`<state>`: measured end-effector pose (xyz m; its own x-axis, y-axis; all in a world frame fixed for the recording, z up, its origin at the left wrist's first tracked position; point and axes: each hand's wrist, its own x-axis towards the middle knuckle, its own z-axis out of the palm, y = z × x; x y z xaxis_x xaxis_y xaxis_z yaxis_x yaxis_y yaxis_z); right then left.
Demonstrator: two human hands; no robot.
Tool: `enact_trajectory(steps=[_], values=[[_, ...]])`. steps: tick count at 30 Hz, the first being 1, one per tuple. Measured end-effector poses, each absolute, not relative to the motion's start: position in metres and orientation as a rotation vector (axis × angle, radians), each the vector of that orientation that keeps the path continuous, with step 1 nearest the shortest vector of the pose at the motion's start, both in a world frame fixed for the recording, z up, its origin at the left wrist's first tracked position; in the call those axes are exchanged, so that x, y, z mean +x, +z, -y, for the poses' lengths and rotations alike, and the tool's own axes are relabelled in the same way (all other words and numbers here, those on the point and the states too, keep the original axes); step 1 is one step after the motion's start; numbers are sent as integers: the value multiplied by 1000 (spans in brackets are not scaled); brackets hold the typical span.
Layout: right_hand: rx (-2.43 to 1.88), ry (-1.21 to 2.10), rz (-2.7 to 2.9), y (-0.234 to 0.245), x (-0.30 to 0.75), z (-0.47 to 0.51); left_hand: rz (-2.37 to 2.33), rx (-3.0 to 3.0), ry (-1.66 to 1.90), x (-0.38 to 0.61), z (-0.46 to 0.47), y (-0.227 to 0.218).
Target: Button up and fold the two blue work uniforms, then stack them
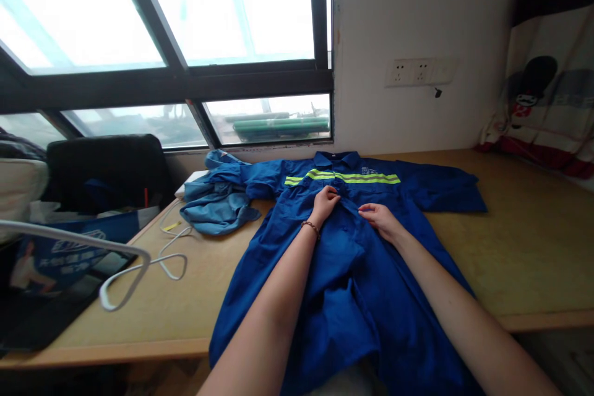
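Observation:
A blue work shirt (352,272) with a yellow-green reflective chest stripe (343,178) lies spread flat on the wooden table (520,241), collar toward the wall. My left hand (325,203), a bead bracelet at its wrist, pinches the front placket just below the stripe. My right hand (379,218) rests on the fabric beside it, fingers curled at the same front edge. The shirt's hem hangs over the near table edge.
A crumpled lighter blue garment (218,198) lies left of the shirt. White plastic hangers (139,266) sit near the table's left side. A black chair (106,170) and a printed bag (60,253) stand at the left. Wall sockets (413,72) are above the table.

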<state>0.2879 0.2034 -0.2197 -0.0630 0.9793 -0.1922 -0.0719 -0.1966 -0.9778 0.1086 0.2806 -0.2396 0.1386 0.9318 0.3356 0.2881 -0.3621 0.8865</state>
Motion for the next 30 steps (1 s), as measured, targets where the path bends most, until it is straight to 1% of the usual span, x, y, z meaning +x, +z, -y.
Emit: enact_trajectory(steps=[4, 6, 8, 10, 14, 18, 19, 21, 23, 24, 26, 28, 30], values=[[-1228, 1508, 1119, -212, 283, -196, -1143, 1890, 1165, 108, -248, -233], [-1206, 1540, 1190, -209, 282, -193, -1188, 1925, 1194, 106, -224, -227], [-1211, 1526, 1258, -207, 281, -190, -1269, 1912, 1247, 106, -198, -221], [-1245, 1468, 1310, -207, 280, -188, -1298, 1883, 1184, 107, -175, -215], [-1335, 1362, 1372, -211, 278, -188, -1108, 1859, 758, 112, -145, -202], [-1345, 1360, 1358, -215, 275, -191, -867, 1819, 357, 111, -130, -180], [-1345, 1362, 1346, -216, 275, -192, -747, 1759, 232, 111, -126, -174], [-1349, 1355, 1332, -219, 274, -194, -415, 1567, -126, 117, -115, -167], [-1347, 1348, 1334, -221, 274, -196, -62, 1343, -496, 129, -100, -166], [-1342, 1350, 1339, -222, 274, -196, 80, 1253, -623, 136, -91, -169], [-1335, 1362, 1352, -222, 274, -197, 232, 1164, -682, 150, -75, -175], [-1343, 1368, 1371, -220, 275, -197, 250, 1127, -617, 155, -66, -177], [-1367, 1367, 1420, -216, 276, -195, 221, 1111, -685, 147, -68, -169]])
